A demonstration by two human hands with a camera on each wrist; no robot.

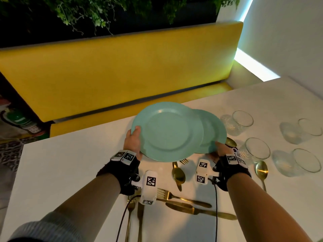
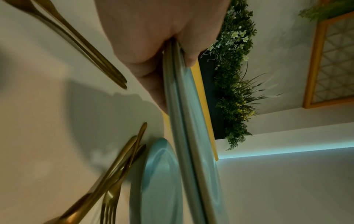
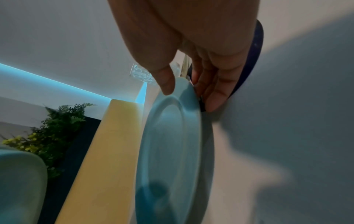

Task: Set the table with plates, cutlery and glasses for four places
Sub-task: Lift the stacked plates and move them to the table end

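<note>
No places are laid: we find the left hand (image 1: 134,142) pinching stacked plates (image 1: 167,131), the right hand (image 1: 220,149) pinching another plate (image 1: 214,130), glasses (image 1: 242,122) and cutlery (image 1: 183,200) (gold) ungrouped on the table (image 1: 70,172).

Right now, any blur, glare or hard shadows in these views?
Head: sharp on the plates, wide-angle bend at the edges, bright cyan light strip blown out, glints on the gold spoon. Left wrist: dim, cutlery smeared, dark shadow on the table. Right wrist: soft throughout, plate blurred, broad shadows.
</note>
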